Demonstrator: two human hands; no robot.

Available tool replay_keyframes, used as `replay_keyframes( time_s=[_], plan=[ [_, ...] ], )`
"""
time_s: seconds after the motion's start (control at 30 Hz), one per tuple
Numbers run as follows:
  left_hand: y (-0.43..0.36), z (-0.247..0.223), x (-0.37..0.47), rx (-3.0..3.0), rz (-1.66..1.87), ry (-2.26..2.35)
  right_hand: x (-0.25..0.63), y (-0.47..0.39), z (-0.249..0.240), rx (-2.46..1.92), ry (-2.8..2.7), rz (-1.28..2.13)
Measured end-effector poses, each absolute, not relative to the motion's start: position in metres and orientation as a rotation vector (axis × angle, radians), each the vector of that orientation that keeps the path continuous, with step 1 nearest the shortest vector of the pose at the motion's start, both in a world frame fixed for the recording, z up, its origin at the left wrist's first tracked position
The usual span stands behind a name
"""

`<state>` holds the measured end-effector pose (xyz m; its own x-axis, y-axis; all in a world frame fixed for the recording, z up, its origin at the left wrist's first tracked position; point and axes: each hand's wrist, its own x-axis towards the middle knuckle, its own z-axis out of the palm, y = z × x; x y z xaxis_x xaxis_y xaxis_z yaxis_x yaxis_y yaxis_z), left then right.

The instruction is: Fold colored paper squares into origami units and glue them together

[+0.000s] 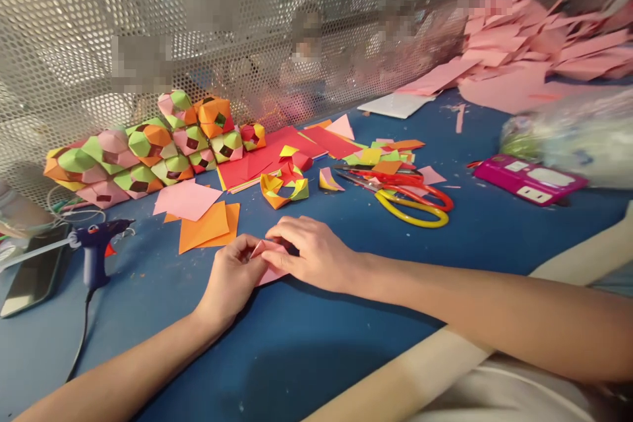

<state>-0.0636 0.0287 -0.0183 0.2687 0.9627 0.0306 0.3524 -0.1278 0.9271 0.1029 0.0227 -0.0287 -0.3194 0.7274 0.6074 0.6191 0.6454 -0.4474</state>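
A small piece of pink paper [271, 273], partly folded, is pinched between both hands just above the blue table. My left hand [232, 277] grips its left side between thumb and fingers. Over its right side, my right hand [309, 254] closes with thumb and fingertips on the paper. The fingers hide part of the fold. Just beyond the hands lie orange paper squares [202, 231], pink paper squares [190, 200] and a ring of folded yellow, orange and green paper [277, 198]. A small folded yellow-and-pink piece [329, 179] rests to the right of the ring.
Folded paper balls [148, 145] are stacked at the back left, beside red sheets [257, 161]. Scissors with yellow and red handles [415, 211] lie right of centre. A blue glue gun [96, 257] and a phone [37, 270] sit left. Pink paper strips [524, 46] pile up at right.
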Motion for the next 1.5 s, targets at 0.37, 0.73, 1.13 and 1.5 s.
replay_keyframes(
  time_s=[0.37,0.73,1.13,1.5],
  plan=[
    [0.028,-0.017,-0.065,1.809,0.762,1.181,0.101,0.03,-0.028,-0.693,-2.043,0.017],
    [0.026,-0.02,-0.071,1.773,0.796,1.112,0.096,0.031,-0.026,-0.672,-2.085,-0.043],
    [0.027,-0.019,-0.081,1.744,0.88,1.111,0.09,0.023,-0.02,-0.835,-2.17,-0.27],
    [0.032,-0.015,-0.086,1.713,0.905,1.135,0.082,0.033,-0.025,-0.924,-2.153,-0.247]
  ],
)
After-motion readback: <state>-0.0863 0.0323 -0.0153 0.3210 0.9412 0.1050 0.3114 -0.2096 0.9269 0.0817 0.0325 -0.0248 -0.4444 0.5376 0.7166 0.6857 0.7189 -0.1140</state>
